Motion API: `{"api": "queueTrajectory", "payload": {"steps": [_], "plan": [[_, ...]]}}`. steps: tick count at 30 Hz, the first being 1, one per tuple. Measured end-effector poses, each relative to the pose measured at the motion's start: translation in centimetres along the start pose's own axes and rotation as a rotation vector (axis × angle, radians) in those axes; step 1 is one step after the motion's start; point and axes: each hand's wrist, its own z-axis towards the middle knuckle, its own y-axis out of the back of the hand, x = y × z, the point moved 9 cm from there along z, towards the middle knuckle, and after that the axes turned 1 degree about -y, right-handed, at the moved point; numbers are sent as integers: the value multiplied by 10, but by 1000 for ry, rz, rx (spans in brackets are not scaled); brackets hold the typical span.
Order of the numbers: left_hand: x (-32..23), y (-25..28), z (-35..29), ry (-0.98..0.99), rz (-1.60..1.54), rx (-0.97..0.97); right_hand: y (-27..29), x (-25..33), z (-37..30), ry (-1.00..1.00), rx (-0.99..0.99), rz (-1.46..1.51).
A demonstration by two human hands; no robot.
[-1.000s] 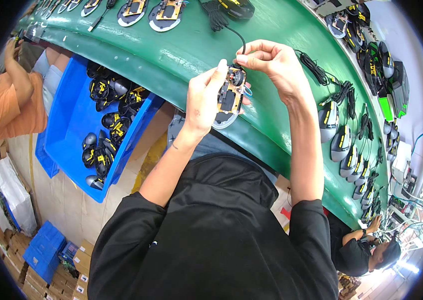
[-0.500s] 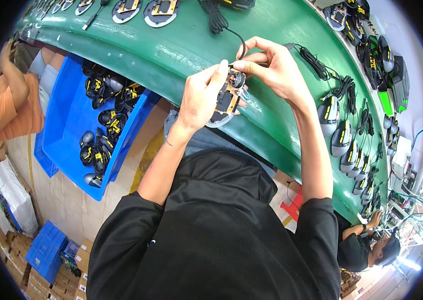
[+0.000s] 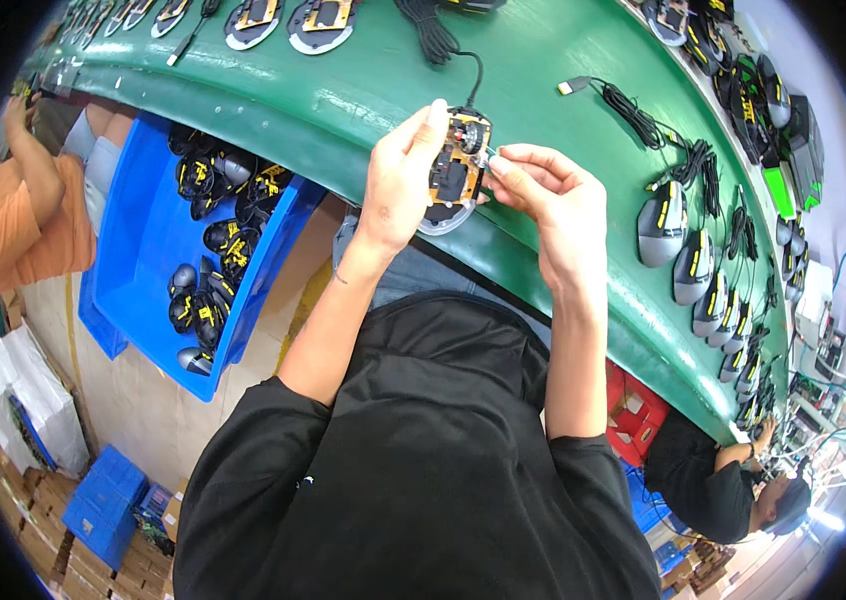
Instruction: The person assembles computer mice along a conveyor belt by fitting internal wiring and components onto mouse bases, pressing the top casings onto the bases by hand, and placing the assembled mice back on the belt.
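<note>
My left hand grips an opened computer mouse, tilted up over the near edge of the green belt. Its top cover is off, so a tan circuit board with black parts and a scroll wheel shows. A black cable leaves its far end and runs to a bundled coil on the belt. At the right edge of the board, my right hand pinches thin bluish wires between thumb and forefinger. The fingertips partly hide these wires.
A green conveyor belt curves around me. Opened mice lie at the far left, and finished-looking mice with bundled cables line the right. A blue bin of mice stands left. People work at left and right.
My right hand has let go of the cable near the far end of the mouse and come down to the board's right edge. The mouse now sits more upright in my left hand.
</note>
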Motion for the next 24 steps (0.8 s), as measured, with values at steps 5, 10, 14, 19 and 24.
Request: {"api": "queueTrajectory", "payload": {"steps": [5,10,14,19,24], "plan": [[3,-2,-1,-30,-6,6,-1,1,-2,71,-56,138],[-3,-4,4,-224,134,-12,-58,45,-59,1079,-360,-960],[4,3,5,-76,-51,0,-86,31,-68,1130,-171,-1258],[-5,19,-3,-67,-53,-86,-60,83,-32,890,67,-706],[2,1,8,23,-260,86,-82,121,110,1125,49,-1111]]}}
